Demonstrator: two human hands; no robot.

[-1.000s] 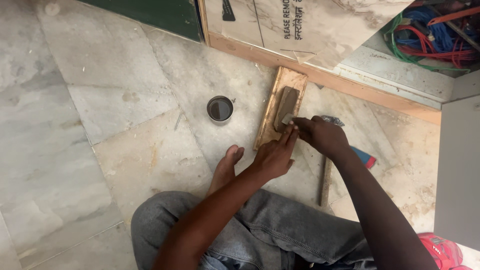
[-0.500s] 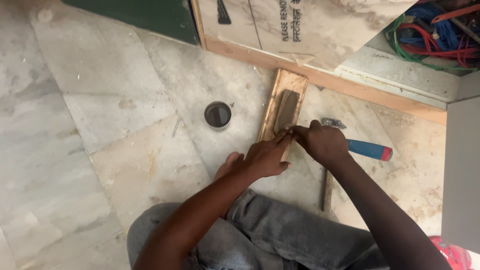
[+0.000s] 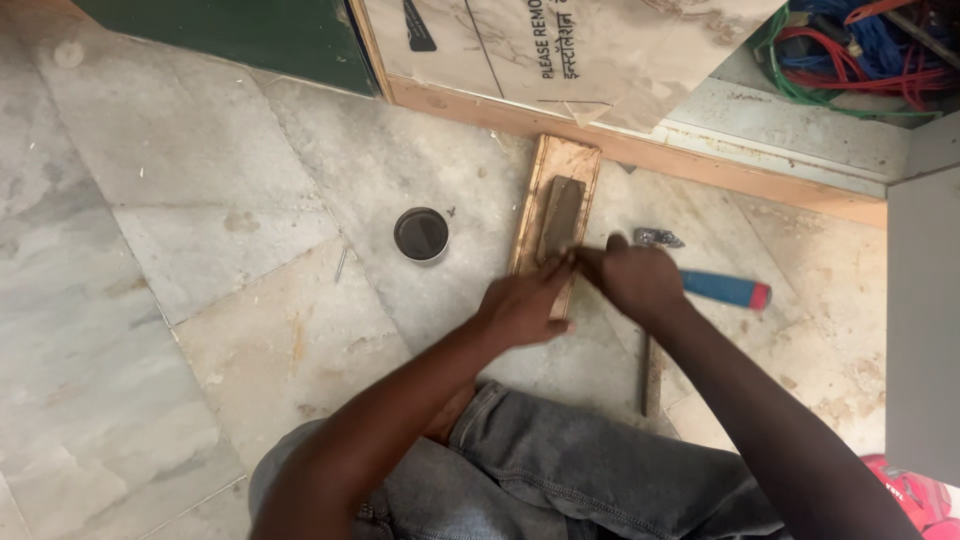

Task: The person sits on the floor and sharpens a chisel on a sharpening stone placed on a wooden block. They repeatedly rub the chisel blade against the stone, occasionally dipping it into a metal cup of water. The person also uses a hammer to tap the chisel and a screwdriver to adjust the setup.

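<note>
Left hand (image 3: 525,305) resting on the near end of the wooden board (image 3: 553,215), fingers curled and pressing something small against the dark sharpening stone (image 3: 561,217); what exactly, impossible to tell, hidden between both hands. Right hand (image 3: 640,282) just beside, fingers closed together at the same spot, meeting the left fingertips at the lower end of the stone. Board lying flat on the marble floor (image 3: 200,200), far end near the wooden strip (image 3: 700,160) along the wall. Small round tin (image 3: 421,234) to the left, apart from the board. Blue-handled tool (image 3: 728,290) on the floor behind the right hand, thin dark rod (image 3: 651,375) near the knee.

Possible trouble: board not fixed, only held down by hand, so likely to slide on smooth marble under a strong push. Fingertips very near the stone; a slip could scrape them.
</note>
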